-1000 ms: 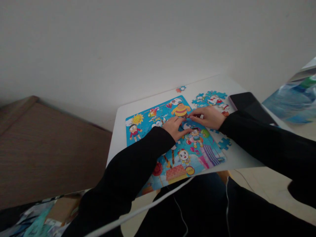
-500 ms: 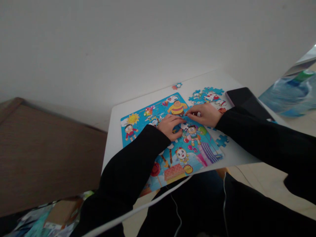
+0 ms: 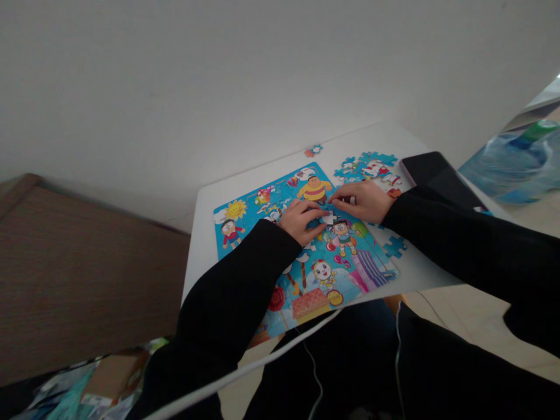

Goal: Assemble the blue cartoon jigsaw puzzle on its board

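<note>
A cartoon jigsaw puzzle [image 3: 245,233] with a blue background lies on the white table [image 3: 371,140], with my two hands on its middle. My left hand [image 3: 300,221] rests on the pieces, its fingertips near a white-patterned piece [image 3: 328,218]. My right hand [image 3: 356,201] sits just beyond, fingertips close together near the yellow-shirted figure. Whether either hand grips a piece is hidden. A heap of loose pieces [image 3: 365,168] lies beyond the puzzle, a single blue piece [image 3: 396,247] lies to its right, and a small pair of pieces [image 3: 312,150] lies at the back.
A black phone or tablet [image 3: 437,178] lies at the table's right back corner. A wall runs along the far edge. A plastic water bottle [image 3: 511,166] stands off the table at right, a brown surface [image 3: 79,274] lies at left, and a white cable [image 3: 245,367] crosses below.
The view has shifted slightly. My hands have drawn a little closer together on the puzzle, and a white-patterned piece now shows between them.
</note>
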### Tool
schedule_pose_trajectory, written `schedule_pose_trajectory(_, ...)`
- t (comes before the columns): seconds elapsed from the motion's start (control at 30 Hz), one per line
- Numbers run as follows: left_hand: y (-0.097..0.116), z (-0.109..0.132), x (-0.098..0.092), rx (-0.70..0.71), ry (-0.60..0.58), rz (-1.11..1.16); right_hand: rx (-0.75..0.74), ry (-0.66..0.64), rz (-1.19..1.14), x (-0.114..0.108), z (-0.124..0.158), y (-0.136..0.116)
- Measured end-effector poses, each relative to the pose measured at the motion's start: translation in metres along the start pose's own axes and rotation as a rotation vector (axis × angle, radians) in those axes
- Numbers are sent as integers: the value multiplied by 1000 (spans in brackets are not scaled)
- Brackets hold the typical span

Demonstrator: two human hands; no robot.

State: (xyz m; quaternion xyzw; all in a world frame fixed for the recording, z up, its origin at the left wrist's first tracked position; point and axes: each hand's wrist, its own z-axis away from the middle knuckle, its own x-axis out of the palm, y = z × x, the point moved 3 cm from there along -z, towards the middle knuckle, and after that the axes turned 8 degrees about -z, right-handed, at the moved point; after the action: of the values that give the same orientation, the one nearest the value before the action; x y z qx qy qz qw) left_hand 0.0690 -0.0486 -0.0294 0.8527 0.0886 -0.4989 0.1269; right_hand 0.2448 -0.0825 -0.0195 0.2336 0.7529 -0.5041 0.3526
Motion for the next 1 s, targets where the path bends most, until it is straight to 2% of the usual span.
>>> schedule_pose_trajectory(0.53, 3, -2, -2, 102, 148, -55, -14, 9, 4, 1, 0, 0)
schedule_pose_trajectory(0.73, 3, -1, -1, 116, 144, -63, -22, 6, 13, 2, 1, 1)
schedule_pose_trajectory(1.0, 0, 1, -3, 49, 141, 41, -17, 3, 11, 1, 1, 1)
